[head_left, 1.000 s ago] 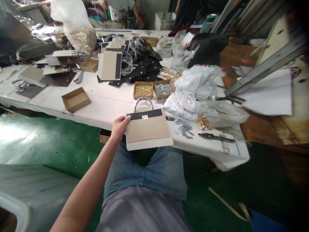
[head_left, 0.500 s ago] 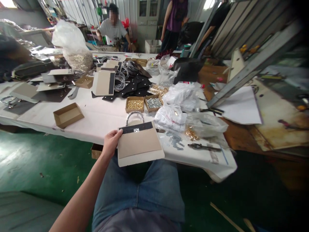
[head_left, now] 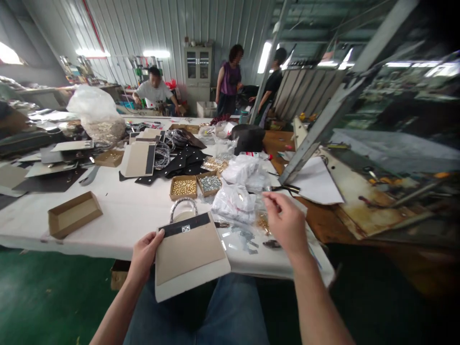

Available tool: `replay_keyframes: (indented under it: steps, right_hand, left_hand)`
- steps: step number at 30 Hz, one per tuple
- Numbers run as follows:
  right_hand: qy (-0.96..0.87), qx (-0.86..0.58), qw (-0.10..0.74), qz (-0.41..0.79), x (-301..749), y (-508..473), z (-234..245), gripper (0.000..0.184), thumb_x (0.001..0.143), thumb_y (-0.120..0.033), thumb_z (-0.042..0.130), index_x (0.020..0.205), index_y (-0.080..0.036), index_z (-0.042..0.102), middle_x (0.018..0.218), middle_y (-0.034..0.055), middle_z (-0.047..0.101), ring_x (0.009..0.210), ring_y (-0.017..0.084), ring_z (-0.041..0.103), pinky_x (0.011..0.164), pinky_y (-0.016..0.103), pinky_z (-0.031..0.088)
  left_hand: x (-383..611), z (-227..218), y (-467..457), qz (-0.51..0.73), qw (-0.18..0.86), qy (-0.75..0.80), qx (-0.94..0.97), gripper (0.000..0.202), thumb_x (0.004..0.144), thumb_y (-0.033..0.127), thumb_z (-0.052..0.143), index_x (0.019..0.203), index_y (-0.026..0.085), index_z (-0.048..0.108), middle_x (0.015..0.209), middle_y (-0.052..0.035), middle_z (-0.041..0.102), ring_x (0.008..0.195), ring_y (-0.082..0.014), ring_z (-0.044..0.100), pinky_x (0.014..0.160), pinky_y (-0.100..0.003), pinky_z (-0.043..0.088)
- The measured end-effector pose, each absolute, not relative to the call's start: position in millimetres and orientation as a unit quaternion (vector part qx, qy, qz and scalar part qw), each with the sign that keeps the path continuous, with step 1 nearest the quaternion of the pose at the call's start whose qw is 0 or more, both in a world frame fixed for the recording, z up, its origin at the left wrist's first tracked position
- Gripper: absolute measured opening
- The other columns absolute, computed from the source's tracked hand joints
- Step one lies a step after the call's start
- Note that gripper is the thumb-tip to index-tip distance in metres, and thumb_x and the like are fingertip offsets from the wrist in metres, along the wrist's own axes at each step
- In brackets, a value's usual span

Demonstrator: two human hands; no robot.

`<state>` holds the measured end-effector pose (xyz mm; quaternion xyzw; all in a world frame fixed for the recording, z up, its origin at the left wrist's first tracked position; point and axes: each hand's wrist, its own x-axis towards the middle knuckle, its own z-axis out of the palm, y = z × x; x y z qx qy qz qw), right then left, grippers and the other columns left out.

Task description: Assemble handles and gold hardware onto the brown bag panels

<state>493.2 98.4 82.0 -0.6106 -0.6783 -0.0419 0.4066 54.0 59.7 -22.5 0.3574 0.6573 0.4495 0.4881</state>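
Observation:
My left hand (head_left: 143, 251) grips the left edge of a tan bag panel (head_left: 190, 254) with a black top strip, a small metal clasp and a looped handle, held over my lap at the table's front edge. My right hand (head_left: 283, 220) hovers above clear plastic bags (head_left: 239, 201) and small metal parts (head_left: 244, 235) to the right of the panel. Its fingers are curled with thumb and forefinger pinched; whatever they hold is too small to make out.
Two small boxes of gold hardware (head_left: 183, 187) and silver hardware (head_left: 210, 183) sit behind the panel. An empty cardboard tray (head_left: 74, 213) lies at left. Black and tan panels (head_left: 138, 159) crowd the white table (head_left: 122, 215). Three people stand or sit at the back.
The camera has tilted up, showing the room behind. My right hand has come into view over the plastic bags. The left hand still holds the panel.

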Motion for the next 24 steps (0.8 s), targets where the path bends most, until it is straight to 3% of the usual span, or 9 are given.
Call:
replay_keyframes:
  steps: [3, 7, 10, 15, 18, 24]
  right_hand:
    - [-0.701, -0.589, 0.4, 0.033, 486.7, 119.3, 64.1, 0.043, 0.113, -0.016, 0.041, 0.129, -0.023, 0.081, 0.135, 0.011, 0.082, 0.133, 0.026, 0.073, 0.12, 0.041, 0.055]
    - [-0.704, -0.632, 0.316, 0.067, 480.0, 142.9, 43.2, 0.05, 0.109, -0.011, 0.044, 0.143, -0.025, 0.076, 0.143, 0.0071, 0.081, 0.137, 0.023, 0.071, 0.115, 0.033, 0.053]
    - [-0.669, -0.696, 0.257, 0.045, 479.7, 152.9, 39.1, 0.041, 0.113, -0.019, 0.048, 0.139, -0.029, 0.078, 0.135, 0.0051, 0.084, 0.125, 0.024, 0.076, 0.1, 0.03, 0.053]
    - [-0.663, -0.73, 0.165, 0.02, 475.2, 169.7, 40.6, 0.033, 0.114, -0.023, 0.052, 0.121, -0.027, 0.084, 0.126, 0.0097, 0.084, 0.109, 0.023, 0.078, 0.083, 0.03, 0.047]
    - [-0.669, -0.733, 0.116, 0.034, 468.8, 183.0, 39.6, 0.03, 0.109, -0.017, 0.055, 0.109, -0.021, 0.085, 0.125, 0.0136, 0.081, 0.104, 0.023, 0.078, 0.079, 0.031, 0.045]
    - [-0.656, -0.742, 0.126, 0.051, 466.7, 198.2, 37.2, 0.021, 0.104, -0.016, 0.064, 0.114, -0.018, 0.083, 0.122, 0.0165, 0.081, 0.112, 0.027, 0.078, 0.085, 0.032, 0.046]
  left_hand:
    - [57.0, -20.9, 60.6, 0.446, 0.483, 0.659, 0.365, 0.066, 0.078, 0.087, 0.084, 0.088, 0.022, 0.08, 0.077, -0.0033, 0.076, 0.069, -0.0238, 0.067, 0.059, -0.029, 0.048]
    - [66.6, -8.1, 61.9, 0.444, 0.444, 0.688, 0.365, 0.073, 0.064, 0.095, 0.084, 0.081, 0.024, 0.079, 0.076, -0.005, 0.077, 0.072, -0.0316, 0.072, 0.058, -0.035, 0.053]
    - [75.1, 4.2, 62.6, 0.434, 0.43, 0.706, 0.359, 0.078, 0.053, 0.1, 0.084, 0.077, 0.025, 0.077, 0.072, -0.0054, 0.075, 0.075, -0.0362, 0.075, 0.058, -0.039, 0.055]
    - [82.5, 11.5, 63.5, 0.437, 0.413, 0.715, 0.356, 0.08, 0.053, 0.102, 0.081, 0.076, 0.026, 0.077, 0.065, -0.0046, 0.07, 0.077, -0.039, 0.076, 0.06, -0.04, 0.057]
    - [81.2, 8.4, 64.1, 0.436, 0.417, 0.714, 0.355, 0.08, 0.052, 0.103, 0.08, 0.075, 0.026, 0.077, 0.069, -0.0063, 0.074, 0.077, -0.0393, 0.077, 0.061, -0.042, 0.058]
    - [70.1, -4.7, 64.3, 0.453, 0.467, 0.678, 0.342, 0.074, 0.06, 0.097, 0.085, 0.078, 0.025, 0.079, 0.075, -0.0069, 0.077, 0.074, -0.0335, 0.074, 0.061, -0.039, 0.056]
